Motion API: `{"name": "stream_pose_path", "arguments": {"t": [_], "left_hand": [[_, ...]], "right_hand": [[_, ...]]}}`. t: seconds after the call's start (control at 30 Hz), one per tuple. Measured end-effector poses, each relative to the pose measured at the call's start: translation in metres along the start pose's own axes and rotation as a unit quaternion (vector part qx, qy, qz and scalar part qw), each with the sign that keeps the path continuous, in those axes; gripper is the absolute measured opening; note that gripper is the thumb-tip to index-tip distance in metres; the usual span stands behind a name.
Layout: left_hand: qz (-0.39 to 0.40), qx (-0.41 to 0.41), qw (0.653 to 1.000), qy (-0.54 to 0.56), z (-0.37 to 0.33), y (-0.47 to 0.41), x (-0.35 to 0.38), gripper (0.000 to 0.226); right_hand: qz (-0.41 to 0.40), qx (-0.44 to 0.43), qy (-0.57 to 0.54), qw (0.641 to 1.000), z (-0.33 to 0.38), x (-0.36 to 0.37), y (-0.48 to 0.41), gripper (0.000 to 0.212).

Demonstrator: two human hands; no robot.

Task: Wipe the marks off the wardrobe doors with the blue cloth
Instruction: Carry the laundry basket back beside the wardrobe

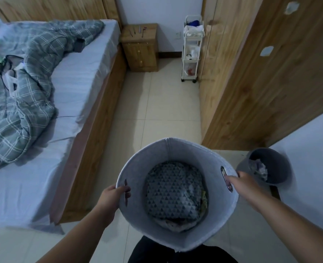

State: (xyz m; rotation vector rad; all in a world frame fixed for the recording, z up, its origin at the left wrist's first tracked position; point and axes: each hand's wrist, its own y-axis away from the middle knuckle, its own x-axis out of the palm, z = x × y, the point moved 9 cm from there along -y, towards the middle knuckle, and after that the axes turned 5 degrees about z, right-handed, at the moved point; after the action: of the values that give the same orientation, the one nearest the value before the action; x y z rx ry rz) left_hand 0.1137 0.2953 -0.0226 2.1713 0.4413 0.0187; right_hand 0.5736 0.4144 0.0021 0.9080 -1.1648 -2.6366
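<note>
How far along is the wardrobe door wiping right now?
Nothing looks done yet: pale marks show on the wardrobe doors. In hand: the left hand and right hand both grip a grey basket of laundry, not a cloth. Something blue sits on top of the white cart, possibly the cloth. Left: fetching a cloth and all the wiping.

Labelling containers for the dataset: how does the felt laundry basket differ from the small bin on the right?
The felt laundry basket is light grey, soft-walled and wide; the bin is dark grey and smaller. The basket is gripped at its slot handles by the left hand and right hand; the bin stands untouched by the wall. The basket holds triangle-patterned fabric; the bin holds what looks like crumpled waste. Both are round and open-topped.
</note>
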Motion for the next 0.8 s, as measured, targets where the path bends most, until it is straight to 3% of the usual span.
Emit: {"name": "stream_pose_path", "arguments": {"t": [0.3,0.5,0.8], "left_hand": [[0.006,0.006,1.000,0.010,-0.113,-0.096,-0.004,0.014],[0.046,0.006,0.999,-0.009,-0.197,-0.181,-0.011,0.013],[0.056,0.042,0.997,-0.037,-0.329,-0.268,-0.015,0.011]], "right_hand": [[-0.013,-0.007,0.030,0.999,0.126,0.003,-0.095,0.012],[-0.035,0.007,0.004,0.999,0.221,0.015,-0.140,0.007],[-0.083,0.035,-0.048,0.995,0.323,0.000,-0.202,0.017]]}}
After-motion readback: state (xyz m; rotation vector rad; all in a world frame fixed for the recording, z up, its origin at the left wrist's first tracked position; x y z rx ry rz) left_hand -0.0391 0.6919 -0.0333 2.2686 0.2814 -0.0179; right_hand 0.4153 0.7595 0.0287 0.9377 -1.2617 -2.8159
